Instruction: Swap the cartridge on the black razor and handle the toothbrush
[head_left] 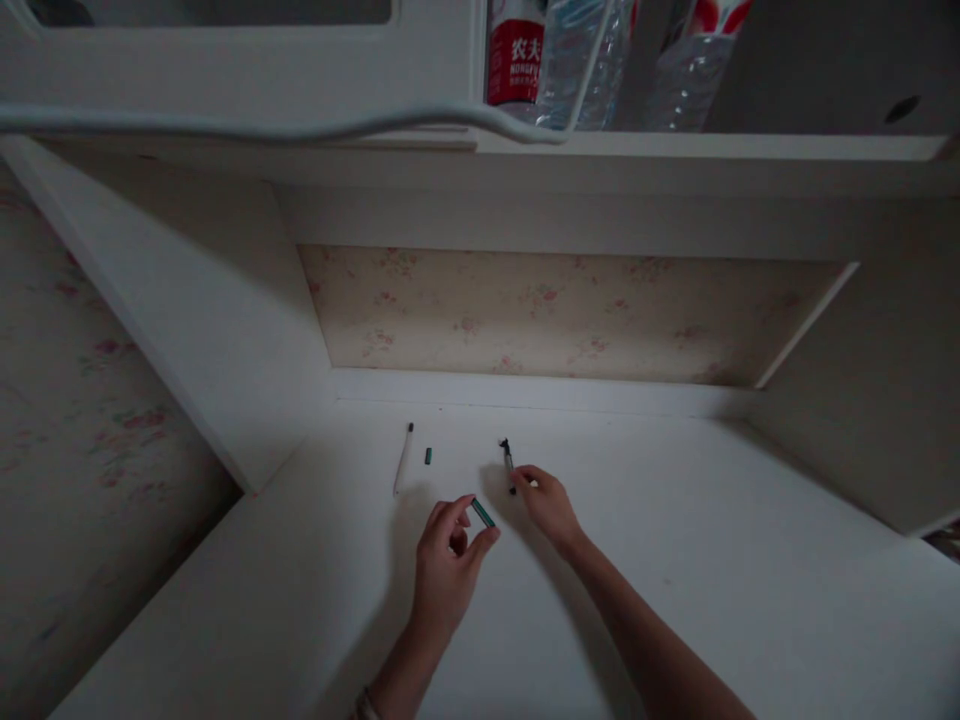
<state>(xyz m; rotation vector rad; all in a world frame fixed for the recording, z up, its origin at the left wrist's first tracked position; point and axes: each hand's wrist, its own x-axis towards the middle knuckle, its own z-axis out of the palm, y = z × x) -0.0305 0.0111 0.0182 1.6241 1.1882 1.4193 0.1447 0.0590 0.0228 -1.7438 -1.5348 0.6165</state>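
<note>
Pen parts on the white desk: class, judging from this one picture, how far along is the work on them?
Done: the pen lies in separate pieces. A white barrel and a small dark piece rest apart on the desk. In hand: the left hand holds a green tube in its fingers, and the right hand touches a thin dark piece. Left: no pieces are joined.

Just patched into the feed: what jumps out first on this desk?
Mid-desk, the left hand pinches a short green cylindrical pen part above the white desk top, while the right hand touches a thin dark pen piece lying beside it. Left of the hands lie a slim white pen barrel and a tiny dark cap-like bit. On the shelf above stand clear plastic water bottles with red labels.
</note>
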